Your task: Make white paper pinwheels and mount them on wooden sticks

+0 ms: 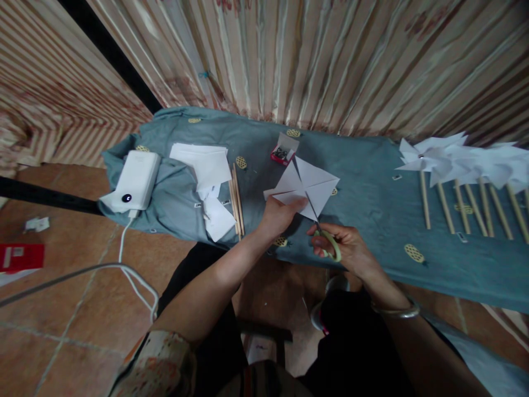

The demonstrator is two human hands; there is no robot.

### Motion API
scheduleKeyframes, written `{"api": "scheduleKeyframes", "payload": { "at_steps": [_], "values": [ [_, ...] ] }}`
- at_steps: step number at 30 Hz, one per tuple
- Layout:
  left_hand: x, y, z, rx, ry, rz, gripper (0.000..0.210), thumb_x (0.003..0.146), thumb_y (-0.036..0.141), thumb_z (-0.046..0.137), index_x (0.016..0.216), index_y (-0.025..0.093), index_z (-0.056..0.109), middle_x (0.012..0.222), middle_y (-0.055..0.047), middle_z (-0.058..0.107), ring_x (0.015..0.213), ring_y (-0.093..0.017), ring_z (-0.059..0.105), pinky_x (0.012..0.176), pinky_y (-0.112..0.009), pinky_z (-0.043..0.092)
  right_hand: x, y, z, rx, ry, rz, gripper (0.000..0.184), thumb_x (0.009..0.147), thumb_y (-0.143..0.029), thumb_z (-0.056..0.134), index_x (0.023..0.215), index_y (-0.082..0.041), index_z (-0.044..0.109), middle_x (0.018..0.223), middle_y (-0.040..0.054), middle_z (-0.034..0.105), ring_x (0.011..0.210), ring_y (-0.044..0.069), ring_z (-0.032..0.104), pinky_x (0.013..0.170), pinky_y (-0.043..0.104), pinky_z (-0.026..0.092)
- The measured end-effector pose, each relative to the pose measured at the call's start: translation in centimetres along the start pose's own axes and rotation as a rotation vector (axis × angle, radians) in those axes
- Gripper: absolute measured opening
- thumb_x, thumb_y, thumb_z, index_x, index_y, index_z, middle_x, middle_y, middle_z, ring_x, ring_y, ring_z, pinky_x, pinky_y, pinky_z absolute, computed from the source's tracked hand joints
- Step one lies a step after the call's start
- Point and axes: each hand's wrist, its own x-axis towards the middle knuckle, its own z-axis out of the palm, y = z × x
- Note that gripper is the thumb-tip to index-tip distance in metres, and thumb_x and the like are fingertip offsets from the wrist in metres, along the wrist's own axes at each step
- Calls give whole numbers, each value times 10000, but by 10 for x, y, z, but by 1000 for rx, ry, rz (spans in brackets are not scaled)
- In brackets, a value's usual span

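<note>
Blue-grey pineapple-print cloth (378, 226): spreads to either side of the left hand (280, 216) and right hand (342, 242); its near edge runs just behind the right hand.
Row of white paper pinwheels on pale wooden sticks (458, 160): well off to the right hand's right, a stretch of cloth between.
Loose white paper pieces (209, 165): beyond the left hand's left, past some bare wooden sticks (236, 201).
Creased white paper square (324, 184): pinched under the left thumb, ahead of the right hand, a diagonal slit running inward from its far corner.
Light-green-handled scissors (331, 240): held by the right hand, the nearer one; long axis slants forward-left across the square's near corner (blade gap: cannot tell).
Small red cardboard box of metal bits (281, 156): ahead of the left hand, just beside the square's far-left edge.
</note>
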Motion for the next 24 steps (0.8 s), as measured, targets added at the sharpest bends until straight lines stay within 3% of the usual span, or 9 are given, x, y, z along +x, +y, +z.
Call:
{"api": "scheduleKeyframes", "payload": {
  "at_steps": [12,18,24],
  "values": [
    [-1,1,0,8,3,-9,152,628,215,743,738,136,673,778,-39,703,698,-157,610,675,-276,490,0,-1,2,31,30,35,403,464,-449,900,689,-196,683,502,-54,577,429,80,511,420,206,425],
    [-2,1,3,-14,4,-18,146,616,205,747,722,145,667,750,-37,701,670,-162,610,649,-282,487,-3,-2,2,17,19,54,441,466,-503,888,691,-193,669,512,-53,586,428,69,504,429,200,428],
    [-1,2,3,-53,7,3,218,591,234,764,786,163,696,844,-54,736,750,-186,649,700,-306,520,-12,2,-10,-69,-20,140,491,482,-532,874,783,-188,695,524,-43,598,446,75,514,443,200,423]
  ]
}}
